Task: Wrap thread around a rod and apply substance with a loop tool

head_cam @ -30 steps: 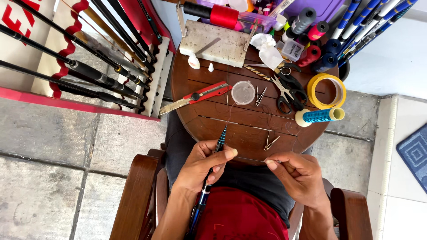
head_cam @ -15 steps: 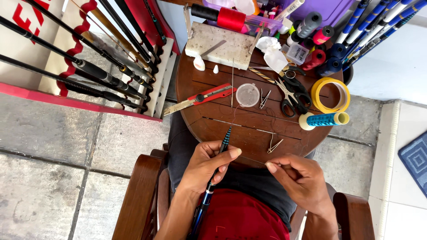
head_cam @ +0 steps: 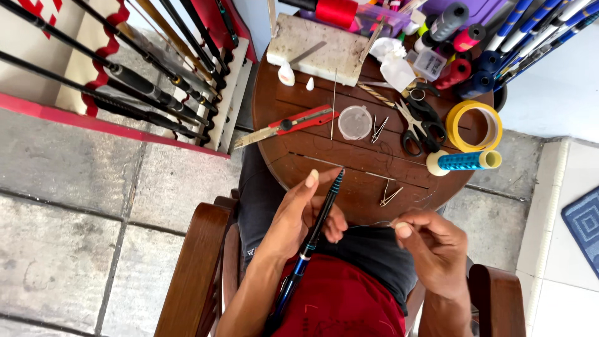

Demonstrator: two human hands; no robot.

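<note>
My left hand [head_cam: 306,215] grips a thin black fishing rod section [head_cam: 315,234] with blue and teal bands, its tip pointing toward the round brown table [head_cam: 312,159]. A fine thread [head_cam: 374,223] runs from the rod to my right hand [head_cam: 433,246], whose fingers pinch the thread's end. Both hands hover above my lap at the table's near edge. I sit in a wooden armchair [head_cam: 187,268].
On the table lie a red utility knife [head_cam: 290,125], a small clear lid [head_cam: 355,122], black scissors [head_cam: 419,125], a yellow tape roll [head_cam: 477,125], a blue grip [head_cam: 465,161], thread spools [head_cam: 455,72] and a pale block [head_cam: 321,40]. A rack of fishing rods [head_cam: 125,81] stands on the left.
My left hand has lifted and turned the rod slightly, thumb raised. My right hand has drawn the thread a little to the right.
</note>
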